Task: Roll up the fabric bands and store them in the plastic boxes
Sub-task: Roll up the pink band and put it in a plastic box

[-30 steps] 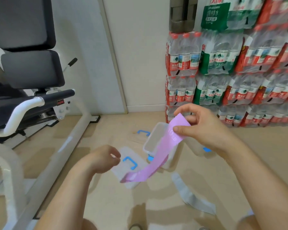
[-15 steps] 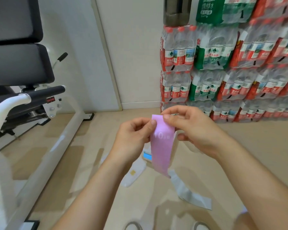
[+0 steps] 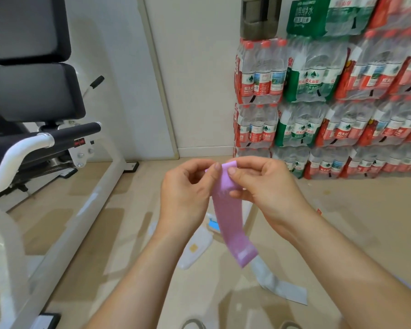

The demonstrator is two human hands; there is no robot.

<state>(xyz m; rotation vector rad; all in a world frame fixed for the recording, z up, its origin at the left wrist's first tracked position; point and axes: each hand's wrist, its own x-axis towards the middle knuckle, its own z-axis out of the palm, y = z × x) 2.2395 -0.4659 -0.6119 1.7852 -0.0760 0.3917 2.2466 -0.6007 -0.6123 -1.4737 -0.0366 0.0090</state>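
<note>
Pinching pink band [image 3: 226, 217] top: left hand [image 3: 185, 193], right hand [image 3: 266, 188]; grey band [image 3: 278, 286] on floor [image 3: 354, 222] beneath, bottle packs [image 3: 330, 91] behind.

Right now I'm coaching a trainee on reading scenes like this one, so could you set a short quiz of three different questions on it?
1. True or false: the pink band is already rolled up tight.
2. Which of the hands pinch its top end?
3. Where does the grey band lie? A in a hand; B on the floor; C wound round the pink band.

Key: 1 false, it hangs down loose. 2 both, the left hand and the right hand. 3 B.
</note>
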